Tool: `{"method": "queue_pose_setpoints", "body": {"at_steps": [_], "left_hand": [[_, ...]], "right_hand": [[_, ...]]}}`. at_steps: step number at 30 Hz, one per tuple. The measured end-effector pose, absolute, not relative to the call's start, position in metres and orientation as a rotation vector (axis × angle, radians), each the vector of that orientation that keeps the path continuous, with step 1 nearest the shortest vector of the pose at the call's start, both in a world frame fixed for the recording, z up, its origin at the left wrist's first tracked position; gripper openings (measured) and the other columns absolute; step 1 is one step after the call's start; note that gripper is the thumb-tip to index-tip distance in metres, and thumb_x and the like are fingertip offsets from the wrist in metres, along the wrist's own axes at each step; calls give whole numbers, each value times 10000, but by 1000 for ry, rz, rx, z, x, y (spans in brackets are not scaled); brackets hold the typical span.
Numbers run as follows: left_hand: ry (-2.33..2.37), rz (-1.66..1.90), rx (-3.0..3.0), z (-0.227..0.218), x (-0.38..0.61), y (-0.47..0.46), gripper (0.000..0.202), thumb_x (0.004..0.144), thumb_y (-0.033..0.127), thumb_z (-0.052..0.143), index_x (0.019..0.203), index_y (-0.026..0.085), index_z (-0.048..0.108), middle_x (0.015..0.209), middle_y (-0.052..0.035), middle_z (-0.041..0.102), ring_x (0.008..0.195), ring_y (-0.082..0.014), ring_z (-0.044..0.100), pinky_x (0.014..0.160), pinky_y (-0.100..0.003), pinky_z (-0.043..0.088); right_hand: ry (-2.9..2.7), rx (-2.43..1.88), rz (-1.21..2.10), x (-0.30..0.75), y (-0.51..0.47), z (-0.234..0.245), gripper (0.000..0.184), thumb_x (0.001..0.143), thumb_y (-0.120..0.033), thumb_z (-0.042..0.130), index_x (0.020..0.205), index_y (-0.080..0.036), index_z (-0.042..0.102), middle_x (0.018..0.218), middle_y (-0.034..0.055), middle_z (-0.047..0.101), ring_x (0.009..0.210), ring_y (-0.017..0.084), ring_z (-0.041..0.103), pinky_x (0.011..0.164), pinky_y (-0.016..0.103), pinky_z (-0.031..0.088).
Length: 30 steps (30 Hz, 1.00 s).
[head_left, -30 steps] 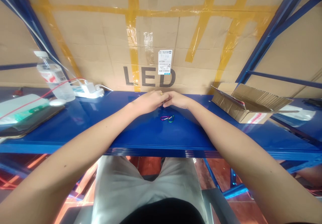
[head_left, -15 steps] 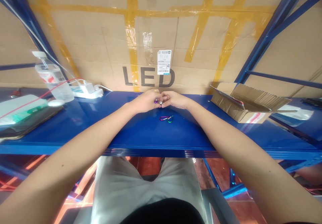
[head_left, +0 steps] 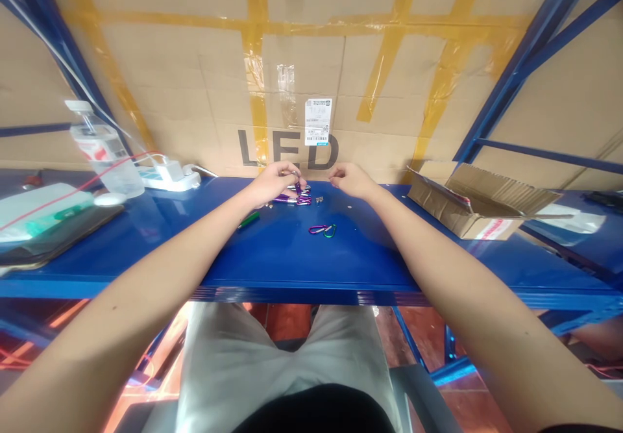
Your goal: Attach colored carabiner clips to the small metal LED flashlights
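My left hand (head_left: 276, 184) is at the back middle of the blue table, thumb and fingers closed on a small purple metal piece (head_left: 298, 188). Under and beside its fingers lie shiny purple tubes with silver ends (head_left: 302, 200). A green tube (head_left: 249, 220) shows beside my left wrist. Off to the right my right hand (head_left: 350, 180) hovers with fingertips pinched together; whatever is between them is too small to make out. Small silver parts (head_left: 318, 200) lie between the hands. Nearer me are a purple carabiner (head_left: 318, 230) and a green carabiner (head_left: 330, 231), touching.
An open cardboard box (head_left: 479, 209) stands on the right. To the left are a water bottle (head_left: 104, 150), a white power strip (head_left: 170, 178) with a red cable, and a green-and-white packet (head_left: 48, 212). A large taped carton (head_left: 195, 95) forms the back wall.
My hands were together over the small parts and have parted, the right hand moving right and the left slightly left. The purple tubes, green tube and silver parts have come into view.
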<state>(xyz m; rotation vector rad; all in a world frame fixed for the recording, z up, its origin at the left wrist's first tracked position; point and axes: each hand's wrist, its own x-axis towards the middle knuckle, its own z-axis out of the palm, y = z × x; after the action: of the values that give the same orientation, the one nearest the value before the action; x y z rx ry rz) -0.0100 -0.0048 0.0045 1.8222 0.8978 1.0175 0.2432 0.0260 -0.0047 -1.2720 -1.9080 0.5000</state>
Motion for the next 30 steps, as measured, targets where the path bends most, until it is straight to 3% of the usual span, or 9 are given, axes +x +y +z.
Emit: {"method": "queue_pose_setpoints", "body": {"at_steps": [7, 10, 13, 21, 24, 30], "left_hand": [[870, 968, 1651, 0, -10, -4, 174, 869, 197, 763, 1008, 123, 688, 984, -102, 731, 877, -184, 726, 846, -449, 660], [858, 943, 1659, -3, -10, -2, 218, 826, 226, 820, 980, 111, 715, 951, -98, 734, 849, -182, 720, 854, -451, 663], [854, 921, 1662, -6, -11, 0, 242, 797, 246, 851, 952, 102, 733, 927, -97, 736, 850, -184, 718, 865, -441, 661], [891, 897, 1755, -8, -10, 2, 214, 779, 220, 845, 949, 121, 761, 916, -67, 728, 862, -156, 689, 874, -391, 625], [897, 862, 1802, -9, -8, 3, 174, 786, 218, 825, 914, 125, 753, 894, -59, 721, 831, -145, 677, 854, -373, 609], [892, 884, 1878, -12, -9, 6, 174, 766, 270, 820, 806, 129, 727, 791, -37, 681, 713, -130, 624, 722, -323, 551]], "right_hand": [[-2193, -1229, 462, 244, 38, -25, 231, 743, -67, 740, 914, -215, 784, 834, 40, 754, 726, 197, 640, 781, 339, 529], [-2349, -1142, 220, 227, 34, -29, 196, 730, -45, 741, 808, -220, 780, 908, 56, 753, 873, 234, 652, 871, 352, 500], [-2395, -1193, 99, 217, 30, -29, 164, 742, -47, 720, 708, -205, 743, 842, 69, 729, 863, 235, 631, 861, 345, 478], [-2097, -1118, 379, 224, 21, -15, 43, 818, -195, 625, 784, -199, 652, 793, 23, 679, 742, 179, 598, 714, 310, 456], [-2093, -1027, 399, 217, 11, -7, 32, 811, -225, 615, 797, -200, 630, 719, 4, 618, 679, 164, 542, 655, 303, 422], [-2211, -975, 268, 202, -3, -1, 81, 839, -226, 564, 818, -190, 634, 709, -4, 632, 653, 149, 525, 632, 285, 379]]}}
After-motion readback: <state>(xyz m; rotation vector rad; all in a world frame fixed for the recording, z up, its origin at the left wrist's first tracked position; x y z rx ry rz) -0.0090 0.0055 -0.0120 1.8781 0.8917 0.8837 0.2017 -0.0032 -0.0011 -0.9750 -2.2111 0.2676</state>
